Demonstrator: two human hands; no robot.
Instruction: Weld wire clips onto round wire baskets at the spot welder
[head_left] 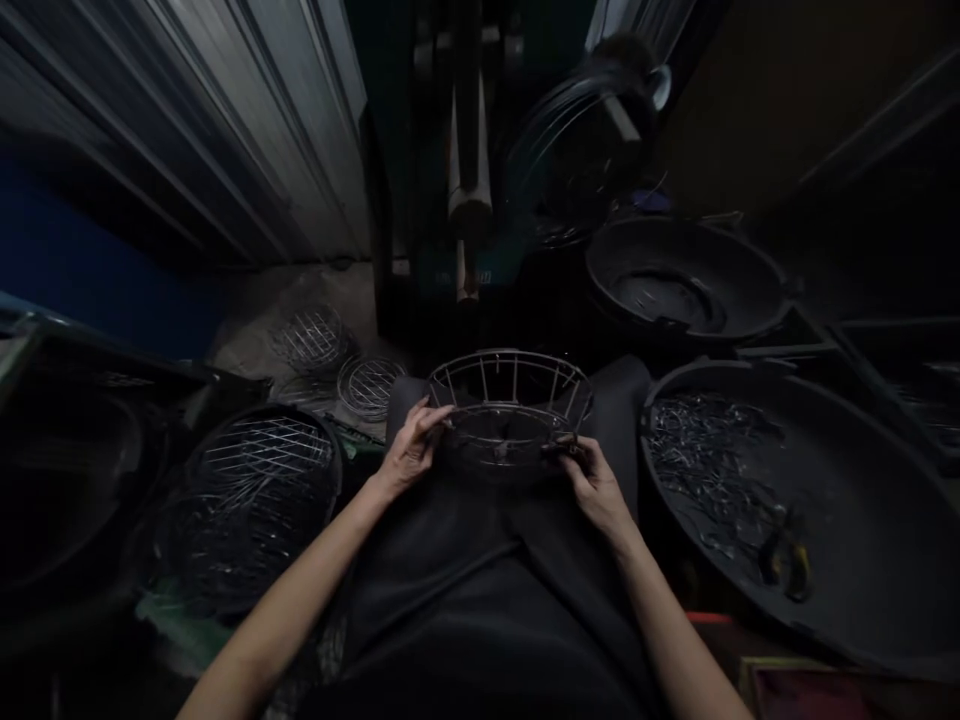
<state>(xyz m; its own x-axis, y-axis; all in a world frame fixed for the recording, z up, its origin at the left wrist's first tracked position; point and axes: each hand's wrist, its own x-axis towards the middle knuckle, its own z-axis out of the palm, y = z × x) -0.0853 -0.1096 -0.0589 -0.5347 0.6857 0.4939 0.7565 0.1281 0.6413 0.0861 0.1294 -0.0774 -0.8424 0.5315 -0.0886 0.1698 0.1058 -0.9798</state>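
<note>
A round wire basket frame (pixel 514 380), with two rings joined by short upright wires, is held above my lap in the head view. My left hand (pixel 411 445) grips its left side, thumb and fingers closed near the lower ring. On the opposite side my right hand (pixel 592 480) is closed at the ring's right edge. Something small and dark shows at the right fingertips, too dim to make out. In front of the frame stands a machine with a narrow vertical rod (pixel 468 250), its tip apart from the wire.
At right, a wide black basin (pixel 862 500) holds many small wire pieces and yellow-and-black pliers (pixel 787 560). Another basin (pixel 690 260) sits behind it. To the left stands a tub of wire grids (pixel 262 450); more round grids (pixel 371 387) lie on the floor. Coiled wire (pixel 555 120) hangs behind.
</note>
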